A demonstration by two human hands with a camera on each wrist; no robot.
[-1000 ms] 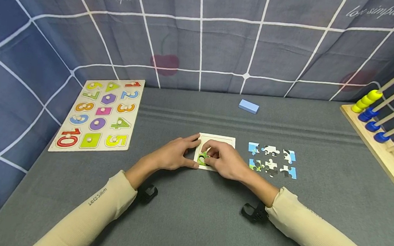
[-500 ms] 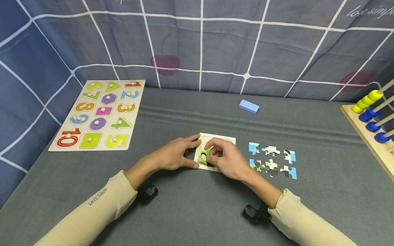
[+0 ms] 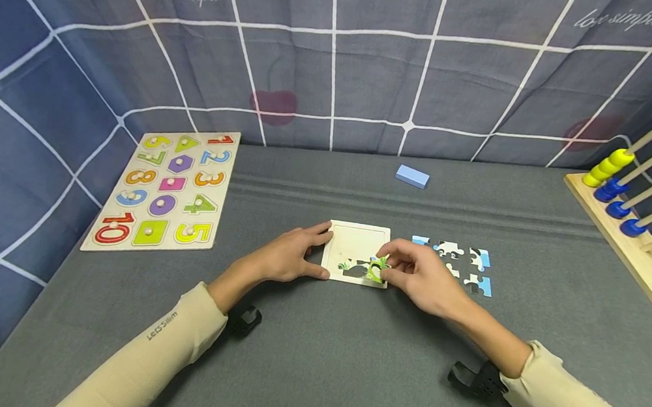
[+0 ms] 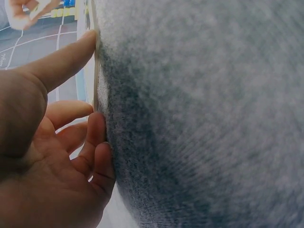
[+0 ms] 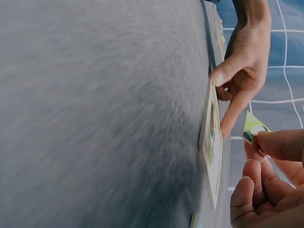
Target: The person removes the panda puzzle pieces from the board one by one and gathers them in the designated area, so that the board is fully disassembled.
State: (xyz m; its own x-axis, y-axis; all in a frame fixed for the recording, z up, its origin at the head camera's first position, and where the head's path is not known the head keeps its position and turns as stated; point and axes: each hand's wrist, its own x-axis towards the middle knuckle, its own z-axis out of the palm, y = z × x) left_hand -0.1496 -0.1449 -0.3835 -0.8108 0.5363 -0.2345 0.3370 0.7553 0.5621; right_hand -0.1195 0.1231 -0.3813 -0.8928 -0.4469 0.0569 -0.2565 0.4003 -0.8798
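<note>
My left hand (image 3: pixel 292 252) rests at the left side of a small pale puzzle tray (image 3: pixel 354 240), thumb near the front corner and fingertips near the back one. The left wrist view shows its thumb and fingers against the tray's edge. My right hand (image 3: pixel 421 278) pinches a green, white and black jigsaw piece (image 5: pixel 253 129) between thumb and finger, over the tray's front right corner. In the right wrist view the piece is raised off the tray and tilted. Black-and-green puzzle picture (image 3: pixel 354 268) lies along the front of the tray's recess.
Loose panda jigsaw pieces (image 3: pixel 479 258) lie in two rows right of the tray, partly behind my right hand. A blue block (image 3: pixel 412 176) sits at the back. A number-and-shape board (image 3: pixel 194 146) lies left; a wooden bead abacus (image 3: pixel 651 277) stands right.
My right hand has moved right with the green piece, from the tray's front left part to its front right corner. The black-and-green picture is uncovered. My left hand has stayed put.
</note>
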